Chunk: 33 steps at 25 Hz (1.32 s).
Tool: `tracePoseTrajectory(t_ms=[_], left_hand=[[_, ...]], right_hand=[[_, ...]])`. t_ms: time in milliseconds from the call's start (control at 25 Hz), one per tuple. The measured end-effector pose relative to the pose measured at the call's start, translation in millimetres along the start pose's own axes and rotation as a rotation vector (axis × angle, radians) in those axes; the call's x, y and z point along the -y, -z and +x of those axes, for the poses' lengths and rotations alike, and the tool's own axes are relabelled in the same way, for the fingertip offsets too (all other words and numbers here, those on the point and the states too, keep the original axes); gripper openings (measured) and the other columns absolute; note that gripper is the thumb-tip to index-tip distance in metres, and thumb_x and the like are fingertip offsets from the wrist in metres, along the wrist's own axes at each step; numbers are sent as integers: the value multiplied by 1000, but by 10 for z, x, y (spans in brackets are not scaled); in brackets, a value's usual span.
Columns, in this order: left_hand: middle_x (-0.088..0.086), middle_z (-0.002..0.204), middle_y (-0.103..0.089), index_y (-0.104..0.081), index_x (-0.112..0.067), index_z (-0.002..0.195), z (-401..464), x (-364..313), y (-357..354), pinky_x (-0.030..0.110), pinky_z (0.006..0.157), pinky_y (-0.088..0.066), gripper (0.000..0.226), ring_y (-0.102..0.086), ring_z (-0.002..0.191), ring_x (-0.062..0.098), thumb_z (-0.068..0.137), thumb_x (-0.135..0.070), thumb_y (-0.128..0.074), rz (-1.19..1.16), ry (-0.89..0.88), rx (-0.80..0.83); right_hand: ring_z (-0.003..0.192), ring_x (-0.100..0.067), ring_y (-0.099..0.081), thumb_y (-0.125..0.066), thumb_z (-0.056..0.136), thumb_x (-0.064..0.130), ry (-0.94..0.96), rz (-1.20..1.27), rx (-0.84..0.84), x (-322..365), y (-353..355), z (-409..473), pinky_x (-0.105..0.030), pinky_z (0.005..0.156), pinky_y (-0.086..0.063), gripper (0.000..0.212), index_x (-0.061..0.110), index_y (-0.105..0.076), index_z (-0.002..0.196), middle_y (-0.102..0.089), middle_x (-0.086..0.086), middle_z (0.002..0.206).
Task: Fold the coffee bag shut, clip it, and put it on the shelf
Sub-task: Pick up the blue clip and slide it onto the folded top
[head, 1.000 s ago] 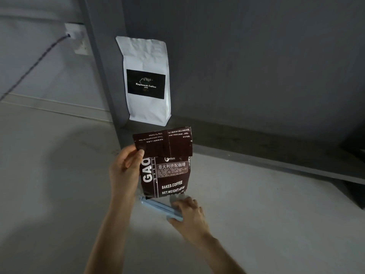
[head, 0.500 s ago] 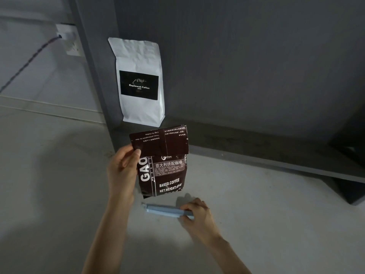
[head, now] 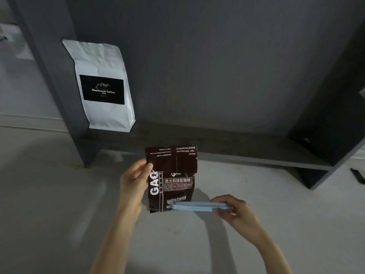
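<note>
A dark brown coffee bag [head: 173,184] with white lettering stands upright on the pale floor, its top folded down over the front. My left hand [head: 134,182] grips its left edge, thumb pressing on the folded flap. My right hand [head: 237,212] holds a long light-blue clip [head: 197,206] by its right end. The clip lies level in front of the bag's lower part and looks closed. Behind the bag runs the dark grey shelf [head: 237,153], low to the floor.
A white coffee bag [head: 102,86] with a black label stands at the shelf's left end, against its upright side panel [head: 53,86]. A darker panel [head: 335,125] closes the shelf on the right. A dark object [head: 357,175] lies on the floor at far right.
My right hand has lifted the blue clip off the floor and brought it up in front of the bag's lower part. The view has shifted left and closer. The left hand keeps its hold.
</note>
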<state>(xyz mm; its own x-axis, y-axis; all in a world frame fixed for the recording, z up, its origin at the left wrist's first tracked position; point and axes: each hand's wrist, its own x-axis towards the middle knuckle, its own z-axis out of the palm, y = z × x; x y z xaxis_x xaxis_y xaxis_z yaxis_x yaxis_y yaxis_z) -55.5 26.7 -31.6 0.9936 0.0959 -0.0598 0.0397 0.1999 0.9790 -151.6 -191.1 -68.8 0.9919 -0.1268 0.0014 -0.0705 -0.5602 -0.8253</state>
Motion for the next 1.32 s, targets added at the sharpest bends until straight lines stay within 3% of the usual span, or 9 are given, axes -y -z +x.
tracePoseTrajectory(t_ms=[200, 320, 520, 640, 720, 920, 1080, 1160, 1320], left_hand=[[4, 91, -65, -59, -19, 87, -20, 170, -145, 20, 67, -48, 13, -62, 68, -4, 82, -7, -57, 82, 25, 100], [-12, 85, -68, -60, -30, 79, 13, 168, -129, 25, 79, -49, 23, -62, 74, -7, 83, -7, -55, 261, -92, 183], [-16, 103, -57, -48, -27, 120, 0, 143, -100, -5, 72, -38, 47, -56, 90, -9, 82, 1, -53, 457, -306, 188], [-22, 105, -50, -38, -46, 105, 2, 141, -88, 1, 76, -42, 60, -55, 95, -9, 80, 7, -51, 420, -370, 229], [-16, 105, -50, -43, -45, 92, 17, 136, -82, 2, 76, -43, 54, -55, 99, -1, 80, 7, -50, 495, -410, 250], [-18, 101, -47, -57, -38, 71, -37, 12, -103, -3, 70, -38, 33, -49, 90, -18, 84, -8, -52, 568, -400, 260], [-3, 99, -54, -55, -38, 58, -99, -82, -174, 11, 77, -36, 38, -55, 88, 0, 91, -29, -37, 523, -286, 219], [1, 100, -57, -56, -32, 51, -99, -87, -191, 5, 75, -35, 44, -55, 86, 0, 90, -32, -35, 501, -270, 184], [9, 101, -59, -54, -30, 53, -94, -59, -198, 24, 80, -34, 42, -54, 83, -2, 91, -27, -36, 519, -250, 199]], right_hand=[[64, 0, -54, -64, 79, 7, 21, 190, -108, 122, 230, -27, -9, 60, -41, 22, 30, -66, 81, -68, 21, 74], [63, -6, -50, -62, 80, 6, 44, 276, -152, 192, 221, 12, -10, 57, -40, 21, 27, -66, 83, -66, 25, 71], [61, -4, -56, -60, 80, 1, 103, 349, -222, 302, 151, 60, -8, 56, -43, 25, 25, -65, 84, -67, 16, 66], [56, 1, -59, -58, 80, -2, 121, 377, -266, 363, 129, 76, -6, 56, -44, 29, 26, -64, 84, -67, 15, 62], [55, 1, -58, -58, 80, -4, 131, 389, -305, 384, 134, 88, -6, 55, -44, 33, 29, -63, 84, -65, 11, 61], [54, -1, -54, -58, 81, 3, 152, 404, -315, 444, 97, 101, -9, 51, -42, 32, 34, -63, 83, -63, 11, 59], [75, -1, -60, -61, 79, 1, 236, 336, -294, 462, 41, 129, -10, 65, -44, 34, 35, -68, 78, -65, 17, 82], [84, -5, -61, -62, 77, 1, 266, 313, -271, 458, 34, 129, -12, 70, -46, 36, 36, -69, 80, -63, 13, 90], [88, -2, -58, -60, 79, 3, 258, 293, -211, 465, 40, 122, -7, 73, -44, 39, 39, -63, 94, -60, 20, 93]])
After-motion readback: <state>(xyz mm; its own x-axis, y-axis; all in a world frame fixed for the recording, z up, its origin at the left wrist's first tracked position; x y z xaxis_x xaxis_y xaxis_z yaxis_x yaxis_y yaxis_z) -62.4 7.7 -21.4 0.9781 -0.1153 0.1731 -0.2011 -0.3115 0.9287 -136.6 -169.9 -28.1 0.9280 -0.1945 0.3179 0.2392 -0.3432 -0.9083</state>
